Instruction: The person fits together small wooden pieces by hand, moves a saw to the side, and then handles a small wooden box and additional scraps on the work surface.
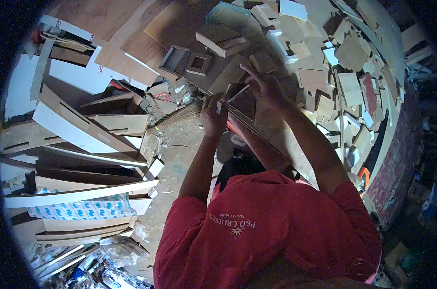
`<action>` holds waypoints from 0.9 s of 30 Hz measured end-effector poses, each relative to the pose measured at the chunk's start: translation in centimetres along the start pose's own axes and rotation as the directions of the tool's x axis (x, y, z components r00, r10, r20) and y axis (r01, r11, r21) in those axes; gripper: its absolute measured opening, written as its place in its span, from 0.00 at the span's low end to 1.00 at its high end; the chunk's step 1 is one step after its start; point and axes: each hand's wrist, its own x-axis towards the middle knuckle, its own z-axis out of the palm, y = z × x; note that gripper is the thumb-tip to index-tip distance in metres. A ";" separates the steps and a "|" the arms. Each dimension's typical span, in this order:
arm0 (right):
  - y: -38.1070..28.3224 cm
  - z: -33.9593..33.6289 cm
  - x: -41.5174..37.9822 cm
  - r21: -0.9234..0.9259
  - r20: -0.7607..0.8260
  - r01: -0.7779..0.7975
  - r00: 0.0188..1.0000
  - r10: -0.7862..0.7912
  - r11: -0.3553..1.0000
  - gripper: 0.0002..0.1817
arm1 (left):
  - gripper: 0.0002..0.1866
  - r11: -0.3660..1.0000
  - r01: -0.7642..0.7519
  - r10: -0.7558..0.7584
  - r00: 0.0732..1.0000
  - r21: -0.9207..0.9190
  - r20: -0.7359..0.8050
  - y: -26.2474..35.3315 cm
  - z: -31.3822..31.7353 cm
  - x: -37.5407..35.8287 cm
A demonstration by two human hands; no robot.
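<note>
Nearest you, your red short-sleeved shirt with white lettering (271, 226) fills the lower part of the view. Beyond it, your left hand (214, 116) has its fingers curled in on the left edge of a small, dark, square-cornered wooden panel (242, 104), which sits between your two hands. Your right hand (266, 90) is wide, its index finger stretched out and its thumb by a thin pale strip (238, 93) at the panel; you cannot tell whether it grips. Just left of your left hand lies a straw broom (177, 117). Farther off, two small brown wooden frames (196, 72) rest on the brown worktop (257, 41), and pale wooden offcuts (352, 89) lie scattered to the right.
</note>
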 end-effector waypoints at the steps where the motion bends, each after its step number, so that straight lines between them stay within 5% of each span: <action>1: 0.0 0.0 0.1 0.005 0.003 0.018 1.000 -0.018 1.000 0.35 | 0.13 1.000 0.009 -0.009 1.000 -0.029 0.021 -0.2 0.0 0.0; 11: -1.0 -1.5 -0.7 -0.052 0.134 0.030 0.991 -0.023 0.998 0.37 | 0.13 0.999 0.000 -0.001 0.999 -0.041 -0.039 -0.2 0.2 -0.4; 27: -0.5 -1.0 -0.4 0.040 0.109 -0.011 0.994 0.006 0.999 0.34 | 0.08 0.994 0.035 -0.039 0.998 -0.099 -0.043 0.1 0.5 -1.2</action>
